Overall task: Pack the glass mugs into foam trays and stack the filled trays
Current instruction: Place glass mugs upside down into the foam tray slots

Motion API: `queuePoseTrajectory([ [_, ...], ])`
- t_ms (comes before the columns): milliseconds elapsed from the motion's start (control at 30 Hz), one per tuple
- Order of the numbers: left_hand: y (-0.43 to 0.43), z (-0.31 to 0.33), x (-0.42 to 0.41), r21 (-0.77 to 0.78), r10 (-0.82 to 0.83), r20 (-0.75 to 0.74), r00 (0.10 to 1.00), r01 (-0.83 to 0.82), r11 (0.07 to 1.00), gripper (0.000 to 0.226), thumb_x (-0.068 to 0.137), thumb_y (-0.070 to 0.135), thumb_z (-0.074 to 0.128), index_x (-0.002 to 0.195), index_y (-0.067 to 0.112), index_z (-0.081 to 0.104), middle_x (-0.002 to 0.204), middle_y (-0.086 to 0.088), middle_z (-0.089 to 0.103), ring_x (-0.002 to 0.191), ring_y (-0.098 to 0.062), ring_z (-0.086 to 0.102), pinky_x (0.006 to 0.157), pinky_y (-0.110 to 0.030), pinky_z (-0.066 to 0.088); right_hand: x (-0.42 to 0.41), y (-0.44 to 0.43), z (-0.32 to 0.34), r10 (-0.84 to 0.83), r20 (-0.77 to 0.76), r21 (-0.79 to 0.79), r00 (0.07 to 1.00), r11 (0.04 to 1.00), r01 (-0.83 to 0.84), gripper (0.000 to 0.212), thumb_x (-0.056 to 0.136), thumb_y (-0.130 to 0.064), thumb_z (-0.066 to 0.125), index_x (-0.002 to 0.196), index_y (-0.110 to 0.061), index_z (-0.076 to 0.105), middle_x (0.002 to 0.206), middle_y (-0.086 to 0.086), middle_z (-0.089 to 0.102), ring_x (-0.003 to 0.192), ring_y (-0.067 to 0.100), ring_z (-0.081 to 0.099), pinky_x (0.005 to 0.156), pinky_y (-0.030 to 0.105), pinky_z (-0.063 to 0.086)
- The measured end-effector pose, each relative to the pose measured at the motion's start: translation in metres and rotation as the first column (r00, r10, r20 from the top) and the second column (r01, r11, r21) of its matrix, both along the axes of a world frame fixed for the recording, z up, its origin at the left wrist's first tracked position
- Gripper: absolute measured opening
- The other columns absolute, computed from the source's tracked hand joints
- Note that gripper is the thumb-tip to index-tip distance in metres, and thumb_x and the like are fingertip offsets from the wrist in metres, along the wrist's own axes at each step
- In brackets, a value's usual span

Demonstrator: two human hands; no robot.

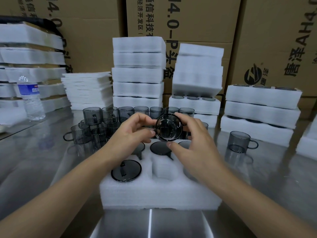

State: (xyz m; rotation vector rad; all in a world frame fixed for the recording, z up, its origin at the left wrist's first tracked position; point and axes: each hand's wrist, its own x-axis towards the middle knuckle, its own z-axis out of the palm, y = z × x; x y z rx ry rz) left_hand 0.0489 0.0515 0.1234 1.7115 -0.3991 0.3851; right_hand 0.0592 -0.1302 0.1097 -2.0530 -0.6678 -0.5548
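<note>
Both forearms reach in from the near edge of the table [51, 169] and meet above the far half of an open foam tray [154, 191]. Between them they hold one smoky glass mug [169, 127] in the air, tipped on its side so a round end faces the camera. The left hand [130, 133] comes in from the left with its wrist straight and its fingers curled, the thumb and fingertips pinching the mug's left edge. The right hand [193, 140] cups the mug from the right, fingers arched over the top rim and the thumb pressed under the lower edge. In the tray, one mug sits in the near-left pocket [126, 170] and another in the far-middle pocket [160, 148]; the near-middle pocket [163, 167] shows bare foam, and the right arm hides the near-right one. A cluster of loose mugs [109, 121] stands just beyond the tray, and a single mug [239, 141] stands apart to the right. Stacks of filled trays [137, 74] rise at the far side in front of cardboard boxes [197, 19], and a water bottle [30, 98] stands far left.
</note>
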Motion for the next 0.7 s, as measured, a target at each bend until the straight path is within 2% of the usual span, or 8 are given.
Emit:
queuePoseTrajectory([
  [100,-0.001,0.001,-0.001,-0.015,-0.011,-0.003,1.000,0.011,1.000,0.016,0.082,0.006,0.063,0.090,0.016,0.055,0.092,0.016,0.070,0.085,-0.004,0.063,0.085,-0.034,0.053,-0.001,-0.001,-0.001,0.006,0.007,-0.011,1.000,1.000,-0.005,0.076,0.082,-0.023,0.070,0.141,-0.043,0.028,0.114,-0.038,0.032,0.124,-0.006,0.028,0.091,0.005,0.021],
  [233,0.000,0.000,0.001,-0.007,-0.026,0.000,1.000,0.026,1.000,0.016,0.088,-0.003,0.058,0.092,0.012,0.054,0.092,0.012,0.071,0.084,-0.004,0.064,0.080,-0.029,0.054,-0.003,-0.001,-0.001,0.049,-0.020,0.003,0.999,0.999,-0.049,0.084,0.080,-0.024,0.072,0.142,-0.049,0.021,0.131,-0.027,0.040,0.128,-0.009,0.025,0.097,0.010,0.020],
  [333,0.000,-0.001,0.002,-0.067,-0.038,-0.013,0.999,0.037,0.997,0.010,0.087,0.004,0.061,0.088,0.013,0.056,0.087,0.006,0.069,0.079,-0.008,0.063,0.072,-0.025,0.055,-0.005,0.000,0.002,0.051,-0.036,0.016,0.998,0.999,-0.050,0.084,0.077,-0.030,0.075,0.140,-0.050,0.023,0.127,-0.027,0.040,0.125,-0.008,0.033,0.100,0.016,0.026],
  [467,-0.001,0.000,0.002,-0.135,-0.093,-0.045,0.995,0.086,0.987,0.008,0.091,0.009,0.055,0.085,0.014,0.055,0.079,-0.001,0.072,0.064,-0.008,0.064,0.060,-0.018,0.052,-0.013,0.001,0.008,0.086,-0.022,0.055,0.996,0.995,-0.085,0.072,0.069,-0.042,0.078,0.128,-0.049,0.039,0.112,-0.028,0.042,0.100,-0.019,0.040,0.080,-0.003,0.031],
  [567,-0.002,0.000,0.000,-0.098,-0.110,-0.068,0.992,0.103,0.990,0.012,0.091,0.012,0.054,0.082,0.019,0.058,0.081,-0.006,0.072,0.056,-0.008,0.062,0.054,-0.017,0.049,-0.016,0.000,0.011,0.125,-0.090,0.047,0.988,0.991,-0.121,0.054,0.060,-0.052,0.079,0.102,-0.043,0.046,0.103,-0.020,0.050,0.092,-0.010,0.050,0.075,0.006,0.040],
  [667,-0.001,0.000,-0.002,0.007,-0.095,-0.097,0.991,0.096,0.995,0.018,0.094,0.008,0.052,0.082,0.021,0.060,0.076,-0.006,0.070,0.054,-0.008,0.059,0.050,-0.016,0.046,-0.017,-0.002,0.014,0.170,-0.180,-0.001,0.969,0.985,-0.173,0.058,0.056,-0.054,0.081,0.097,-0.039,0.042,0.094,-0.017,0.057,0.078,-0.009,0.053,0.066,0.009,0.041],
  [700,-0.001,0.001,-0.002,0.048,-0.084,-0.105,0.991,0.089,0.995,0.019,0.094,0.008,0.052,0.083,0.020,0.060,0.073,-0.005,0.067,0.054,-0.008,0.058,0.050,-0.016,0.046,-0.018,-0.002,0.015,0.188,-0.193,-0.024,0.963,0.980,-0.196,0.059,0.057,-0.054,0.081,0.099,-0.041,0.041,0.094,-0.018,0.057,0.078,-0.009,0.054,0.067,0.009,0.041],
])
